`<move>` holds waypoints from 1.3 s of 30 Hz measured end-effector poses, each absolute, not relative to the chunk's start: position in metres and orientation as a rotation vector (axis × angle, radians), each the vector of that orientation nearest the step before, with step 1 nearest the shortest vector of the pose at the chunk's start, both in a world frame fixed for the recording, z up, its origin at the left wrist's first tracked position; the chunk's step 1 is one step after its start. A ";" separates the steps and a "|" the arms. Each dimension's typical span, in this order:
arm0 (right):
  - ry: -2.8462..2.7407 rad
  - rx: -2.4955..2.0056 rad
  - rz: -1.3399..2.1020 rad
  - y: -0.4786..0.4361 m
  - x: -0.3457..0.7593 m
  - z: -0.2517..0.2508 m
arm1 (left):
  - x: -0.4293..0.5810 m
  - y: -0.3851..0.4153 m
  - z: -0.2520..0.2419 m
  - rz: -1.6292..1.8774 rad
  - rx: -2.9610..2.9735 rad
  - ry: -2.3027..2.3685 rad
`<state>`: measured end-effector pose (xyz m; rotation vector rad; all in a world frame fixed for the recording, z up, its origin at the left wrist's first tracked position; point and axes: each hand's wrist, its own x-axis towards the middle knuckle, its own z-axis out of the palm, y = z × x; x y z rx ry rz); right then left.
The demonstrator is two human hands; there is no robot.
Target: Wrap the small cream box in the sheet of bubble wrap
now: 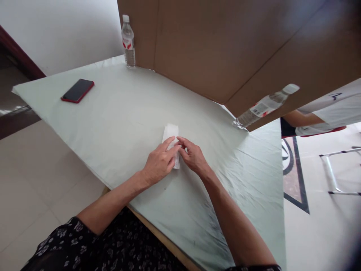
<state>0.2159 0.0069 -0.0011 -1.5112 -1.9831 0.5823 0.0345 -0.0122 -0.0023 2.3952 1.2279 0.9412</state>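
A narrow strip of folded white paper (170,131), which looks like tissue, lies on the pale green tablecloth in front of me. My left hand (158,163) rests over its left side, index and middle fingers stretched out and apart on top of the strip. From the right, my right hand (194,156) meets it with curled fingers, thumb and fingertips drawn together at the strip's right edge. The fingertips of both hands almost touch, and they cover the middle of the paper. Its lower end shows below the fingers.
A phone in a red case (78,90) lies at the left. Brown cardboard panels (194,49) stand along the back, with one water bottle (128,43) at the left and another bottle (265,107) at the right. Behind the cardboard shows another person's arm (306,118).
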 end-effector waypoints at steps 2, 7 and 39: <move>-1.999 -1.516 0.585 0.008 0.214 0.001 | 0.033 -0.010 -0.001 0.878 2.507 1.190; -1.806 -1.536 0.631 0.012 0.218 0.004 | 0.031 -0.004 0.000 0.760 2.517 1.157; -1.313 -1.151 1.296 0.037 0.194 0.011 | 0.029 -0.014 -0.011 0.958 2.153 1.419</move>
